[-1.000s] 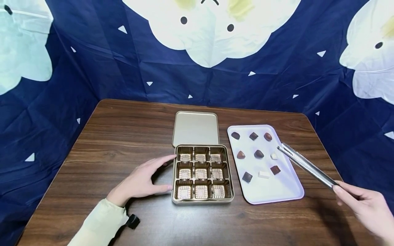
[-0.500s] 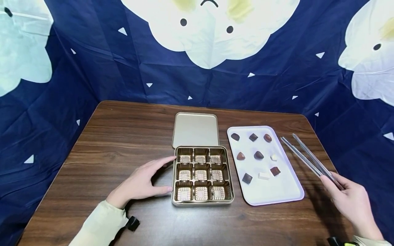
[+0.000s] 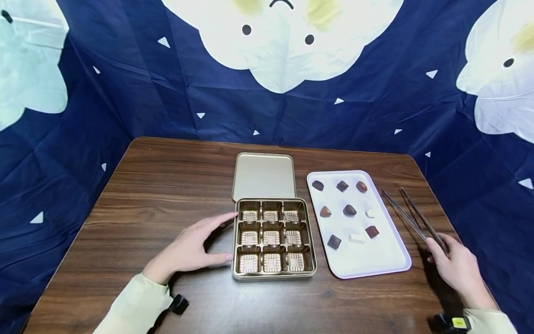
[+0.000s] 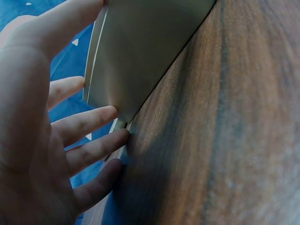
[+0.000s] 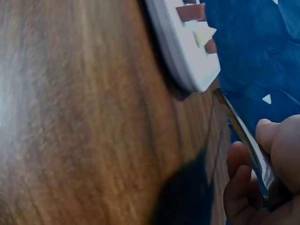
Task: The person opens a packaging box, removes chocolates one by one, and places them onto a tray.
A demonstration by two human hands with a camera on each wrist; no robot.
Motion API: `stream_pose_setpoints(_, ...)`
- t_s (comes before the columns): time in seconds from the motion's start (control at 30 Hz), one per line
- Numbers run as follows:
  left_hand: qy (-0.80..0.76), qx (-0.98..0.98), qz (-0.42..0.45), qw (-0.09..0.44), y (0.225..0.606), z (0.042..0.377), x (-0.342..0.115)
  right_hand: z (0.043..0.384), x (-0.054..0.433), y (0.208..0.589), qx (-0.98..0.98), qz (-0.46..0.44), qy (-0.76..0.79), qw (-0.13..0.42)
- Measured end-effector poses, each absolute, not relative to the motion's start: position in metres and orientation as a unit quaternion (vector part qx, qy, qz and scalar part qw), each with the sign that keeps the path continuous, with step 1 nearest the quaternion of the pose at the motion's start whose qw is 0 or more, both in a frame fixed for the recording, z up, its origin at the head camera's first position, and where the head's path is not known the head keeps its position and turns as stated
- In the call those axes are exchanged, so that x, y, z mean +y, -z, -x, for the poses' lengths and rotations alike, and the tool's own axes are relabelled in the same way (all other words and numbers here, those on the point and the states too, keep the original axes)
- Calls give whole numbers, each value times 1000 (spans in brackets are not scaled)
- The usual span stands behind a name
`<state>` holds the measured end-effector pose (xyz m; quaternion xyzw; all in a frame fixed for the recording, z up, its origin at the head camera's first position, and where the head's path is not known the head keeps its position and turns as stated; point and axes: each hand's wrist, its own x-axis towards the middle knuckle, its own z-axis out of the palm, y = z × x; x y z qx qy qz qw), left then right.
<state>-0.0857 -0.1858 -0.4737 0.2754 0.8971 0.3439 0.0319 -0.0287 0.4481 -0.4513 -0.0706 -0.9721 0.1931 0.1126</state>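
Note:
A gold tin (image 3: 274, 277) with a divided brown insert sits mid-table, its compartments holding nothing. My left hand (image 3: 189, 248) rests against the tin's left side with fingers extended; in the left wrist view the fingertips (image 4: 110, 111) meet the tin's wall (image 4: 136, 51). To the right of the white tray, my right hand (image 3: 454, 266) grips metal tongs (image 3: 422, 218) near their joined end. The tongs' tips are spread and hold nothing. Several chocolates, among them a dark one (image 3: 350, 210) and a white bar (image 3: 356, 238), lie spaced apart on the tray (image 3: 367, 266).
The tin's lid (image 3: 264, 176) lies flat directly behind the tin. A brown wooden table (image 3: 167, 185) carries everything. Blue cloth (image 3: 233, 102) with cloud figures hangs around the table's back and sides.
My right hand has drawn the tongs away from the tray's right edge, back left toward the body, and their tips have spread apart. The left hand and tin stay put.

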Motion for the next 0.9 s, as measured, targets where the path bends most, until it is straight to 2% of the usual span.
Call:
stream_pose_setpoints(0.27,-346,897,-274,35,471,85,-185,30,452,462,-975,75,-185,102)
stream_pose_setpoints(0.57,-342,897,-279,28,472,87,-184,38,452,462,-986,76,-104,110)
stream_pose_setpoints(0.8,-341,898,-277,28,473,86,-183,39,451,450,-992,122,-41,2)
stream_pose_setpoints(0.9,-340,898,-277,29,474,86,-183,39,450,448,-992,125,-23,-21)
